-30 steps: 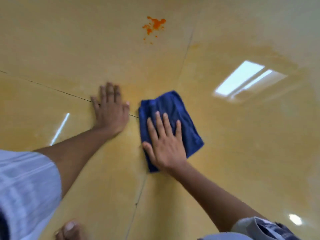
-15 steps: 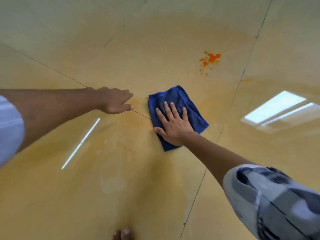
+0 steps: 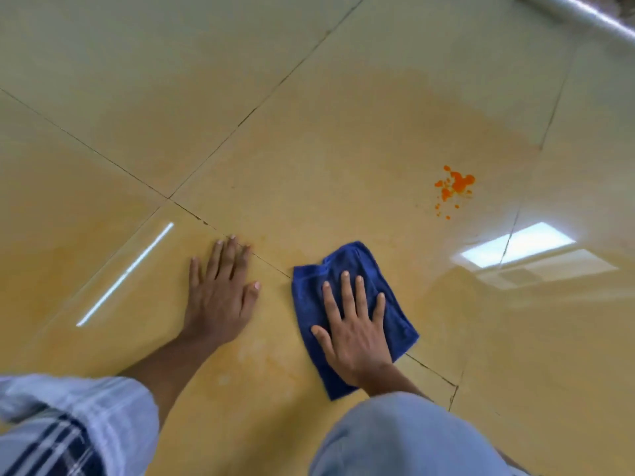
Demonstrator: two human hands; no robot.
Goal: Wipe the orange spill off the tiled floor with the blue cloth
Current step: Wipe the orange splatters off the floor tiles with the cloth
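Note:
A folded blue cloth (image 3: 395, 321) lies flat on the glossy yellow tiled floor (image 3: 309, 149). My right hand (image 3: 354, 324) presses palm-down on the cloth with fingers spread, covering its middle. To the left, my left hand (image 3: 220, 297) rests flat on the bare tile, fingers apart, holding nothing. The orange spill (image 3: 455, 185), a small blot with scattered droplets, sits farther away and to the right of the cloth, well apart from it.
Dark grout lines cross the floor between my hands and beyond. Bright light reflections (image 3: 515, 245) shine on the tiles at right and left. A pale pipe or ledge (image 3: 584, 15) runs across the top right corner. My sleeves fill the bottom edge.
The view has swung, so the spill now appears farther right. My left hand has gone from a raised, curled pose to lying flat on the tile. The right hand stays on the cloth.

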